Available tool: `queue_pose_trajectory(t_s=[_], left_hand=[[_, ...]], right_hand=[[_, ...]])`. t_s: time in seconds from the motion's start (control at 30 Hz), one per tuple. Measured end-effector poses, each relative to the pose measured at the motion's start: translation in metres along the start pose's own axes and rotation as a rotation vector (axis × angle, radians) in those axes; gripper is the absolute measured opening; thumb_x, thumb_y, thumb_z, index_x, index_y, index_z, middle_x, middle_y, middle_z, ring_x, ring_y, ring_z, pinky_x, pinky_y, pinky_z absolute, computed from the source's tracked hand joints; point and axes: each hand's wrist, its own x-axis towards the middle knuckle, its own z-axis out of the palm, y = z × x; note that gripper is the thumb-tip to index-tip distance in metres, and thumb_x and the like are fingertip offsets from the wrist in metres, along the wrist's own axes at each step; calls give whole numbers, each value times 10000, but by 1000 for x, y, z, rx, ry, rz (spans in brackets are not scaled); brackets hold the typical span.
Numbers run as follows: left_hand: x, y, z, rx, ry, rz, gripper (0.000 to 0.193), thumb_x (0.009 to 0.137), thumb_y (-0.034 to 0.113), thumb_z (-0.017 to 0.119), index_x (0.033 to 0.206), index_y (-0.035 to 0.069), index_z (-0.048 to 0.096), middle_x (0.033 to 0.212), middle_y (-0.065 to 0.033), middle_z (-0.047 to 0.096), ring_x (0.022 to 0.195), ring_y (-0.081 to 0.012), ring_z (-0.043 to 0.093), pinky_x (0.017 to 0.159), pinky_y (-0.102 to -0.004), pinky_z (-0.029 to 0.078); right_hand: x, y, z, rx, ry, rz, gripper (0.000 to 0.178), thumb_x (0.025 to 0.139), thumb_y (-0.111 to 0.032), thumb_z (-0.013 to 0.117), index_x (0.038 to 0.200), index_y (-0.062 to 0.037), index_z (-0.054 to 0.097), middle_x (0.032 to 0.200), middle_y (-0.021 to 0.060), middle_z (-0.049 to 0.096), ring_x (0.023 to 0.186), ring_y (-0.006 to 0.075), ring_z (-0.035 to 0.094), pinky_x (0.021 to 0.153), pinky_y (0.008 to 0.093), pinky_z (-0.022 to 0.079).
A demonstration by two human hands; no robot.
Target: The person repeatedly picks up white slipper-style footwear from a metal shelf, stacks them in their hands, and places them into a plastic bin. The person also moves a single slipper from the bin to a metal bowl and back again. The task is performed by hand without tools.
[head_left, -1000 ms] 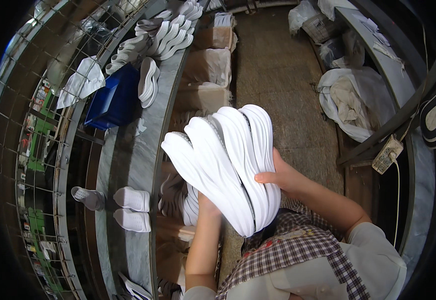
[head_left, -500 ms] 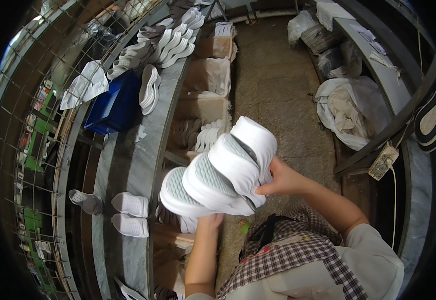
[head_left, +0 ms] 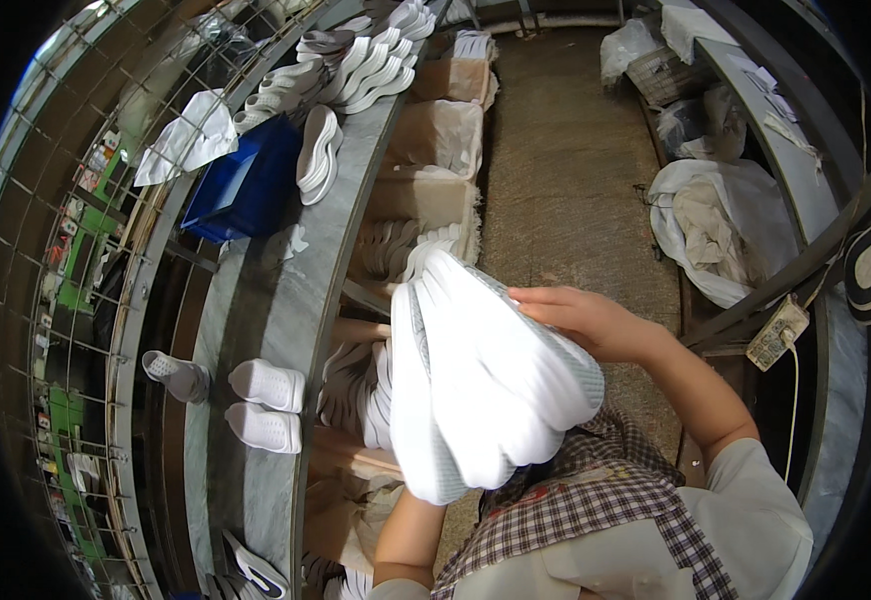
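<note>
Several thick white shoe soles (head_left: 486,380) with pale grey-green inner faces are fanned in a stack in front of my body, standing on edge and tilted. My right hand (head_left: 586,318) grips the stack's upper right edge, its fingers laid along a sole and the thumb out of sight. From below, my left forearm (head_left: 411,540) reaches up to the stack's lower end; the soles hide that hand and its fingers. Left of the stack, two white shoes (head_left: 268,385) lie side by side on the grey bench (head_left: 271,330), with a grey shoe (head_left: 181,378) beyond them.
Farther up the bench are a blue bin (head_left: 226,205), a white sole pair (head_left: 318,160) and piled soles (head_left: 376,75). Lined crates (head_left: 436,195) with soles stand beneath its edge. At right are a white sack (head_left: 686,250), a metal frame and a power strip (head_left: 778,335).
The stack has turned in my hands, its pale inner faces now mostly hidden and its white sides toward me. My right hand has shifted upward and right along it. The view has moved slightly.
</note>
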Motion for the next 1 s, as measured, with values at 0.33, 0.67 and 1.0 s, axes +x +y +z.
queue_pose_trajectory(t_s=[0.33, 0.67, 1.0], left_hand=[[5, 7, -5, 0, -146, 5, 510, 859, 144, 520, 1284, -106, 390, 1233, -244, 517, 1088, -340, 555, 927, -424, 468], [11, 11, 0, -14, -37, -16, 570, 870, 261, 555, 1277, -99, 382, 1149, -237, 541, 1028, -344, 574, 886, -411, 494], [0, 10, 12, -241, -184, -120, 609, 870, 320, 569, 1273, -95, 379, 1109, -227, 544, 1006, -350, 573, 874, -405, 501]], right_hand=[[-32, 0, 38, 855, 86, 366, 459, 804, -279, 695, 1098, -125, 378, 1471, 230, 176, 1348, 294, 207, 1089, 405, 172], [-21, -24, 27, 1821, 383, 400, 760, 780, -251, 607, 1394, -5, 231, 1224, 220, 508, 983, 260, 624, 822, 364, 556], [-36, -1, 71, 1758, 329, 543, 789, 759, -221, 602, 1411, 6, 220, 1331, 204, 422, 1144, 259, 527, 975, 376, 442]])
